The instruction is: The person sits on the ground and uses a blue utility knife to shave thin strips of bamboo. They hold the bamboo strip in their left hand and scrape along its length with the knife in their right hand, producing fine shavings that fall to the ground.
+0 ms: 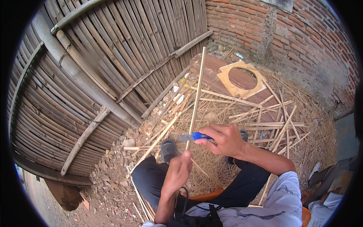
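A long, pale bamboo strip (198, 92) points up and away from me, slightly tilted to the right. Its near end is pinched in my left hand (177, 171), which is closed above my left thigh. My right hand (227, 140) is wrapped round the blue handle of a box cutter (197, 136). The cutter's blade lies crosswise against the strip, a little beyond my left fingertips. Part of the handle is hidden in my right fingers.
Cut strips (281, 126) and thin shavings (215, 113) litter the ground ahead. A brown board (211, 73) bears a flat piece with a round hole (225, 77). A bamboo wall (124, 41) stands left, a brick wall (242, 20) behind. Someone's legs (325, 176) show at right.
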Action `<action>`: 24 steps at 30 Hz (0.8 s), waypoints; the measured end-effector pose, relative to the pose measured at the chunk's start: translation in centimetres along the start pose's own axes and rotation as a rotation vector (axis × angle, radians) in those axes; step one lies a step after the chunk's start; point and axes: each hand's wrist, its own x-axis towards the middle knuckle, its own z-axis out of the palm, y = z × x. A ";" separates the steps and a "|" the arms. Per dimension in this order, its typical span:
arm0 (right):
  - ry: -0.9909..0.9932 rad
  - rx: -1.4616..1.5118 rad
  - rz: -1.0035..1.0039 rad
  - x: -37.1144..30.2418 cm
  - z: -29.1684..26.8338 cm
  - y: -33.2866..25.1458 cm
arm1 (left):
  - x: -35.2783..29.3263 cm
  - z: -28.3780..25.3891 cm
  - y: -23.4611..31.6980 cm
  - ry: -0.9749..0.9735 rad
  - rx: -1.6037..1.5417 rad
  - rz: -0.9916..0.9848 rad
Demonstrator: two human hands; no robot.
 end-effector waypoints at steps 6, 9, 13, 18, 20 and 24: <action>0.187 -0.055 0.187 1.9 -2.2 4.4 | -2.5 -0.6 -3.0 -0.082 0.029 -0.045; 0.134 -0.029 0.197 1.9 -2.1 4.5 | -2.3 -1.4 -3.7 -0.081 0.071 -0.084; 0.126 0.005 0.205 1.5 -1.3 5.0 | -2.3 -2.2 -2.5 -0.121 0.080 -0.209; 0.148 -0.009 0.167 1.3 -1.1 5.6 | -1.4 -2.4 -3.3 0.027 0.209 -0.081; 0.150 -0.006 0.162 1.4 -1.4 5.4 | -1.1 -2.5 -3.6 0.116 0.209 -0.012; 0.112 0.008 0.190 1.4 -1.8 4.9 | 0.7 -2.4 -2.3 0.272 0.035 0.162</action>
